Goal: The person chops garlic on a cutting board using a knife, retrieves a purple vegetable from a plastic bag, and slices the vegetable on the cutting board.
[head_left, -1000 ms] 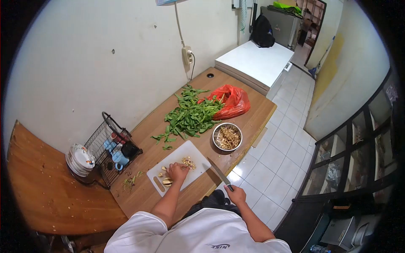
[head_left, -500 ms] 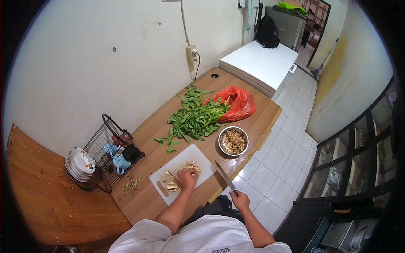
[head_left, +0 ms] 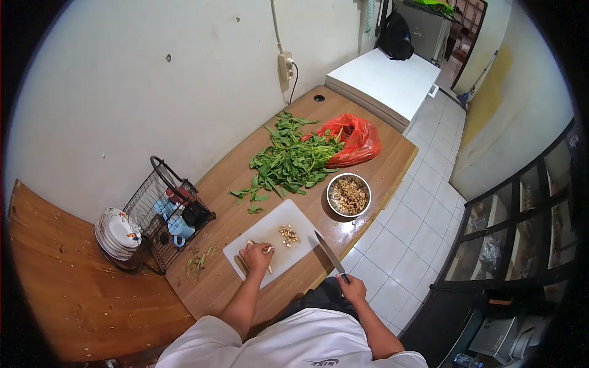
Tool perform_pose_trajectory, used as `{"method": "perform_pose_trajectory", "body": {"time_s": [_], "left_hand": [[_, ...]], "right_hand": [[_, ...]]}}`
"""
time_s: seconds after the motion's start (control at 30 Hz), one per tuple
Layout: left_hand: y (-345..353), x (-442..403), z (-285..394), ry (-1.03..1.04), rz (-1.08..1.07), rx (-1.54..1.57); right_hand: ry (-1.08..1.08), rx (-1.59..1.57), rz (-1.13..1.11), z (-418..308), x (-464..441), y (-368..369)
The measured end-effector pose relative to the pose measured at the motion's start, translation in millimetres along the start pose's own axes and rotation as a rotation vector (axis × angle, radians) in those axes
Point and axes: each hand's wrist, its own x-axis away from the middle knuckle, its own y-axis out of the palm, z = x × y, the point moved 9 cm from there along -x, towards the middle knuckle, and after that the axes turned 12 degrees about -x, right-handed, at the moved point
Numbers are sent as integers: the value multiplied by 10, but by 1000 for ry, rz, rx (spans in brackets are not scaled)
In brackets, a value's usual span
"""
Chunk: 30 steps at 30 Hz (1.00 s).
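On the white cutting board [head_left: 299, 211], my left hand [head_left: 257, 257] is closed, with a small pale piece of food [head_left: 269, 249] at its fingertips. Other pale pieces lie under and beside that hand, partly hidden by it. A small heap of chopped pale bits [head_left: 288, 235] sits farther up the board. My right hand [head_left: 353, 289] grips the black handle of a knife [head_left: 329, 250]; its blade points up and left along the board's right edge. Just beyond the knife stands a round metal bowl [head_left: 332, 209] holding chopped brownish bits.
Leafy greens [head_left: 291, 161] and a red plastic bag [head_left: 363, 146] lie toward the back of the wooden table [head_left: 215, 211]. At left stand a wire rack [head_left: 144, 211] with cups and a stack of plates [head_left: 115, 236]. A white chest [head_left: 386, 83] stands beyond the table.
My left hand has moved from beside the chopped heap to the whole pale pieces at the board's left. My right hand still holds the knife. The view has shifted slightly.
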Motion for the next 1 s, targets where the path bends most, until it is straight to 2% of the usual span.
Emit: {"method": "perform_pose_trajectory", "body": {"time_s": [0.23,0.3,0.37,0.43,0.53,0.67,1.0], "left_hand": [[142,80,241,77,-14,106],[73,142,254,39,12,78],[28,186,231,1,39,46],[44,230,155,-44,65,48],[94,258,142,-19,67,23],[146,244,111,-22,47,42],[155,214,145,28,19,80]], "right_hand": [[-1,5,-161,-162,24,330],[-110,79,-303,-188,-34,626],[-152,36,-314,-231,-20,737],[-97,57,-464,-287,20,869],[-16,57,-548,-298,43,920],[51,43,-603,-146,-47,1030],[-42,66,-603,-209,-139,1040]]}}
